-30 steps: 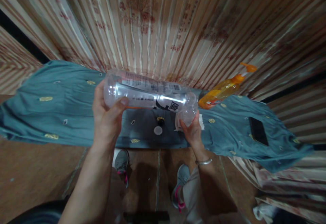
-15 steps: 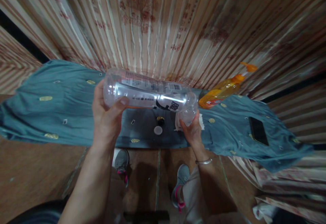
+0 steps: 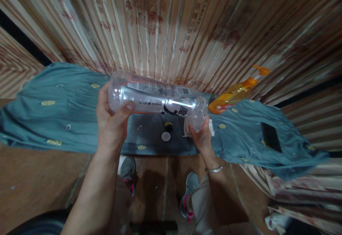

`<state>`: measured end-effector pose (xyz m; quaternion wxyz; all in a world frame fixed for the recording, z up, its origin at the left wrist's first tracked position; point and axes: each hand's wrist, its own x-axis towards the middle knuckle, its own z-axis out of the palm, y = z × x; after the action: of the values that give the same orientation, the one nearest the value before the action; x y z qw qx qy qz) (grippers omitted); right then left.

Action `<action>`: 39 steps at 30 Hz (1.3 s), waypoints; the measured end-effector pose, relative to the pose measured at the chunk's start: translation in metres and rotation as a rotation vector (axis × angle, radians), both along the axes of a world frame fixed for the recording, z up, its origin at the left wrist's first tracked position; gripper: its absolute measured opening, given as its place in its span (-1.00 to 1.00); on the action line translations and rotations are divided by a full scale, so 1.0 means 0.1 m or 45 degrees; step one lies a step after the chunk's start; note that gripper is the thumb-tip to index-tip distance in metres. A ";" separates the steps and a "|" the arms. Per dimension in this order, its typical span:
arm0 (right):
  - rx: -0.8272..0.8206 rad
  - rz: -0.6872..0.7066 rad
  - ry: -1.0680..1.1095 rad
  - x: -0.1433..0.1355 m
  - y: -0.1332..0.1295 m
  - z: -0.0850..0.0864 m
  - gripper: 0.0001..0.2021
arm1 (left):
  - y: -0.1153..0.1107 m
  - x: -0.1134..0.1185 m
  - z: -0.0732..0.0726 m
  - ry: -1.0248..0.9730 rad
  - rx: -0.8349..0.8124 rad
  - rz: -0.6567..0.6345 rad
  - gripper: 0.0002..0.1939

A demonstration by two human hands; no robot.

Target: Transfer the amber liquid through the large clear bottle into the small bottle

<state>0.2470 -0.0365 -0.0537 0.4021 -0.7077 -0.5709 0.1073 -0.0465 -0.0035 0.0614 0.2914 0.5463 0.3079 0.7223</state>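
Observation:
A large clear plastic bottle with a printed label lies sideways in the air above the cloth-covered table. My left hand is wrapped round its base end, thumb on the near side. At the other end, my right hand grips a small clear container that meets the bottle's mouth. Whether liquid passes between them I cannot tell. Below the bottle, a round white cap and a small dark cap rest on the cloth. White tissue lies beneath my right hand.
An orange pump bottle stands right of the clear bottle. A black phone lies on the teal cloth at the right. Behind the table hangs a pleated curtain. My shoes show on the floor below.

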 end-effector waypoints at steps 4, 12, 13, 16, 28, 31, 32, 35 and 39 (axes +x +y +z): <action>-0.002 0.001 0.002 0.00 0.00 0.02 -0.12 | 0.00 -0.01 0.01 -0.098 -0.113 -0.068 -0.36; -0.014 0.019 0.008 -0.02 -0.01 0.07 -0.13 | -0.01 0.00 0.01 -0.141 -0.141 -0.058 -0.33; -0.006 0.022 0.002 -0.02 -0.01 0.06 -0.14 | -0.01 0.00 0.01 -0.156 -0.140 -0.061 -0.33; 0.006 0.022 -0.015 -0.01 -0.01 0.01 -0.14 | -0.01 0.00 0.01 -0.144 -0.119 -0.083 -0.35; -0.020 0.016 0.004 0.00 0.00 0.03 -0.10 | -0.02 -0.01 0.02 -0.118 -0.127 -0.076 -0.34; -0.027 0.015 0.002 -0.01 -0.01 0.03 -0.10 | -0.01 0.00 0.02 -0.143 -0.129 -0.061 -0.33; -0.027 0.010 0.000 -0.01 -0.01 0.03 -0.10 | -0.01 -0.01 0.02 -0.136 -0.122 -0.064 -0.34; -0.023 0.005 -0.002 -0.01 -0.01 0.03 -0.10 | 0.00 -0.02 0.01 -0.105 -0.105 -0.080 -0.35; -0.018 0.018 0.003 0.00 -0.01 0.04 -0.10 | -0.01 -0.02 0.02 -0.130 -0.127 -0.088 -0.33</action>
<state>0.2467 -0.0371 -0.0502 0.3970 -0.7063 -0.5747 0.1149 -0.0481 -0.0042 0.0630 0.3585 0.5039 0.3091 0.7226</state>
